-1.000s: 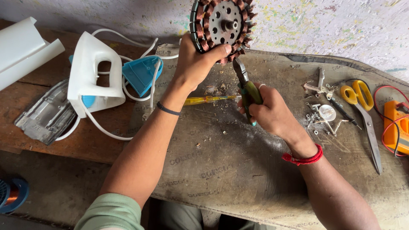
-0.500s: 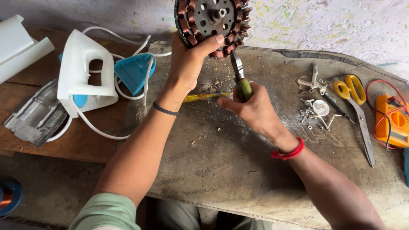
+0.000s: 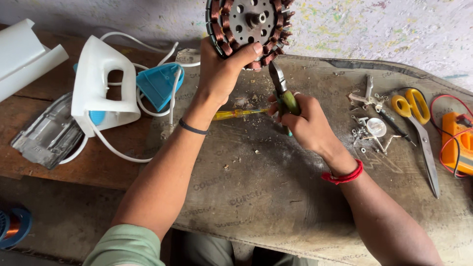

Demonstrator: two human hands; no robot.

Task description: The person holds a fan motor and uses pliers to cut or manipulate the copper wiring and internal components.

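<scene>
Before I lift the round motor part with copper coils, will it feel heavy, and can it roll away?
The stator is probably heavy for its size: a metal core ringed with many copper windings. The left hand grips its lower edge while the right hand works pliers at the coils. Being round, it might roll if stood on edge. The thin windings look easy to damage.

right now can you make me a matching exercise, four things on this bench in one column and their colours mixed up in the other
Things:
1. scissors handles
2. pliers grip
3. iron body
4. meter at the right edge

Colours:
a. white
b. orange
c. green
d. yellow

Pairs: 1-d, 2-c, 3-a, 4-b
</scene>
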